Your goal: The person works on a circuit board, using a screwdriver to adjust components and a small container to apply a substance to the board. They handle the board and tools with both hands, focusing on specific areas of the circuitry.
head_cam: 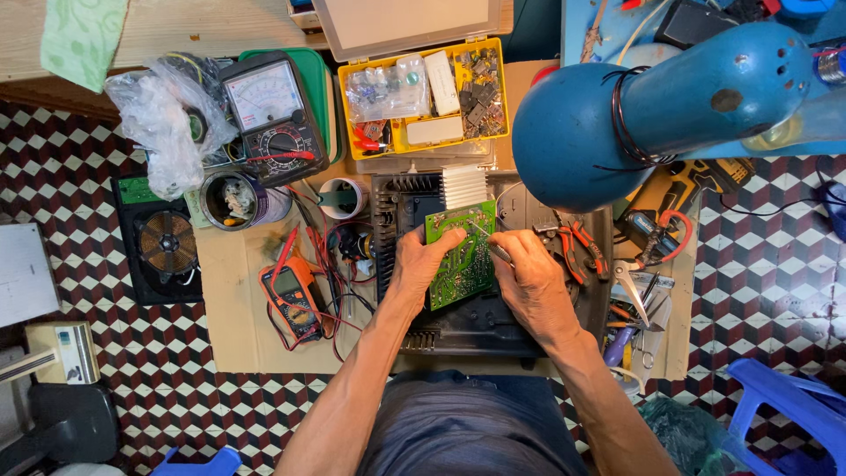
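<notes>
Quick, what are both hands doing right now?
Left hand: grip closed on the green circuit board.
Right hand: touches the board's edge, holding a thin tool.

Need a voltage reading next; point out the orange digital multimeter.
In the head view, the orange multimeter lies on the cardboard mat, beside the left hand, amid red test leads.

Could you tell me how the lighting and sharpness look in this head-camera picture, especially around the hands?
Head view: even, soft light, no hard shadows; left hand, right hand and green circuit board are sharp; the blue lamp shade, close to the lens, looks large and slightly soft; straight edges bow toward the corners.
</notes>
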